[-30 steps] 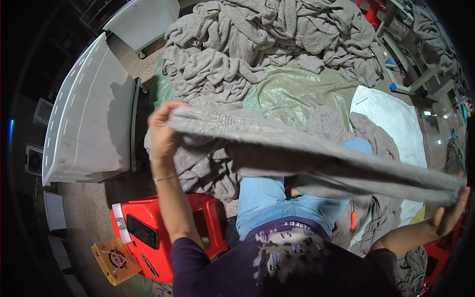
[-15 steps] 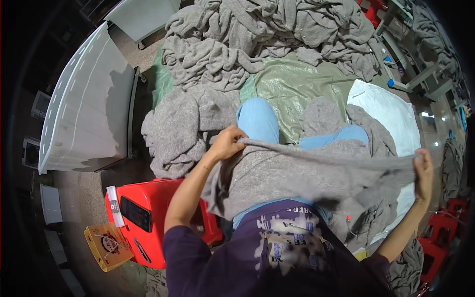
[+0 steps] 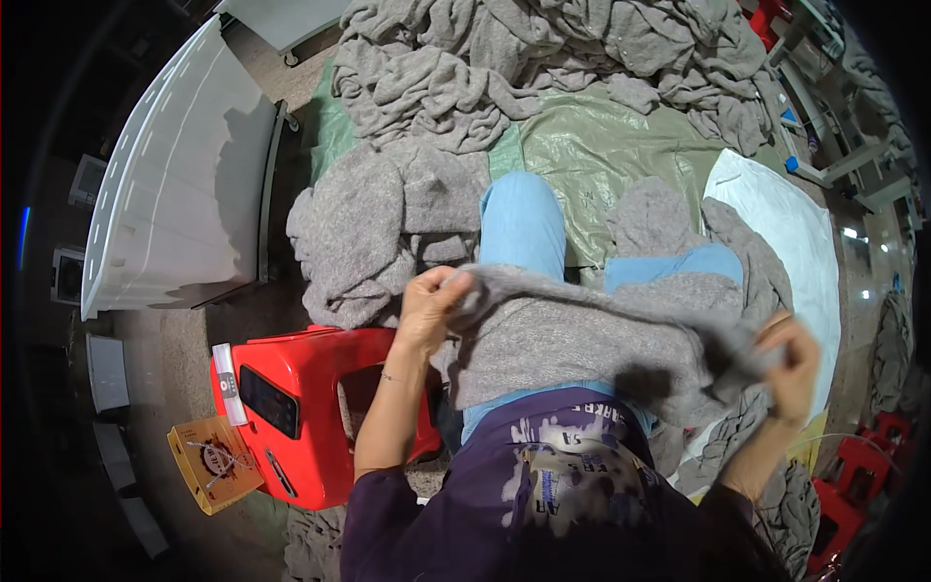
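A grey knit garment (image 3: pixel 572 339) lies across my lap, its upper edge raised and sagging between my two hands. My left hand (image 3: pixel 427 308) is closed on one end of that edge, in front of my left knee. At the other end, above my right thigh, my right hand (image 3: pixel 790 364) pinches the cloth; it is slightly blurred and the fabric around it is bunched. My light blue trouser knees (image 3: pixel 524 223) show beyond the garment.
A big heap of grey knits (image 3: pixel 543 58) covers the far end of a green plastic sheet (image 3: pixel 611 145). A smaller pile (image 3: pixel 359 233) sits left of my knee. On the left stands a red stool (image 3: pixel 325 388) with a phone (image 3: pixel 270 401). White sheeting (image 3: pixel 766 209) lies right.
My right hand has moved inward and nearer, so the garment's edge is less stretched. My left hand has shifted slightly toward me, still gripping. The whole view has tilted a little.
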Motion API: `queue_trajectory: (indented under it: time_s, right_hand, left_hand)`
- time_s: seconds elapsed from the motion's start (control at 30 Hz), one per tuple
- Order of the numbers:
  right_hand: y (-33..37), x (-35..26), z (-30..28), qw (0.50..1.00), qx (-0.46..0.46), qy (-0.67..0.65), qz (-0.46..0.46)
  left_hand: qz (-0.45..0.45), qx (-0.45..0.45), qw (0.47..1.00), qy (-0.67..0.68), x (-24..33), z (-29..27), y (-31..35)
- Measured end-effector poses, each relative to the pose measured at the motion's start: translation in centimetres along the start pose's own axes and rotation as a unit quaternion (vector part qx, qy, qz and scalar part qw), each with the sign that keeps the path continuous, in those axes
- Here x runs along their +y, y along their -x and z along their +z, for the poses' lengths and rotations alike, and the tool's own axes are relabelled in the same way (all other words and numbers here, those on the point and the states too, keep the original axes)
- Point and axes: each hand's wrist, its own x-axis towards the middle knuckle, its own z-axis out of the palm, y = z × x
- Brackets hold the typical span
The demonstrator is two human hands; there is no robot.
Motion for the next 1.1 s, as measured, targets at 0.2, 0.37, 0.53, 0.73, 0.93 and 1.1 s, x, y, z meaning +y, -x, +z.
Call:
queue_trajectory:
  time_s: [0.2,0.37,0.53,0.73,0.93,1.1]
  right_hand:
    - [-2.7,-3.1,18.4,0.811,-0.482,-0.229,-0.240]
    - [-4.9,2.8,22.0,0.963,-0.127,-0.181,-0.153]
    - [-5.0,4.1,21.5,0.955,-0.248,-0.144,-0.071]
    - [-3.3,2.3,22.7,0.969,-0.217,-0.100,-0.057]
    - [-2.2,3.3,23.0,0.983,-0.061,-0.046,-0.167]
    - [-2.5,1.9,21.7,0.947,0.058,0.021,-0.315]
  left_hand:
    - [-0.122,-0.156,0.975,0.104,0.7,7.6,1.8]
    - [-0.100,-0.100,0.988,0.067,-0.1,5.6,2.5]
    - [0.025,0.035,0.998,-0.033,-1.9,6.7,2.5]
    - [0.127,0.133,0.983,-0.022,-4.6,7.2,2.2]
    - [0.027,0.090,0.994,0.051,-4.4,6.7,1.3]
    - [-0.071,-0.001,0.980,0.185,-1.8,6.8,2.4]
